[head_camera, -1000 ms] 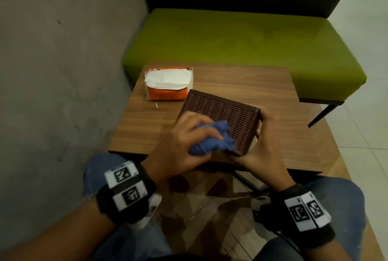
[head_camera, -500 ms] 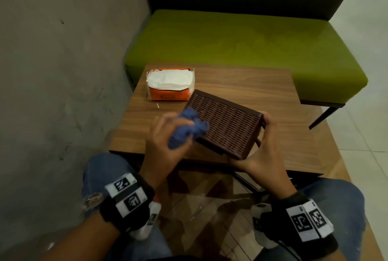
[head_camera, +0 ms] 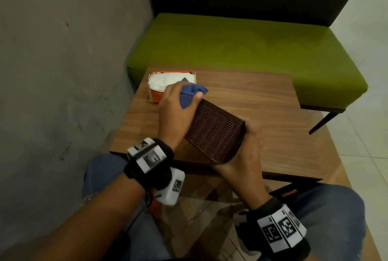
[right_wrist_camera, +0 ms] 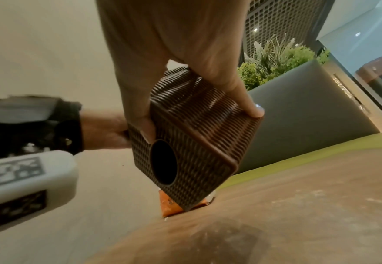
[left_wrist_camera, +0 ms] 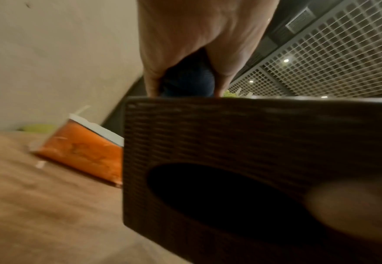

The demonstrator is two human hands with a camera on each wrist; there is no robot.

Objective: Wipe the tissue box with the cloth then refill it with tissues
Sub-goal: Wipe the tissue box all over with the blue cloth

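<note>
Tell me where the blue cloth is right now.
In the head view the blue cloth is bunched in the left hand, pressed against the far edge of the brown tissue box, just in front of the orange tissue pack.

One brown woven tissue box, one blue cloth, one orange pack of tissues, one wooden table, one green bench, and two hands: left hand, right hand.
</note>
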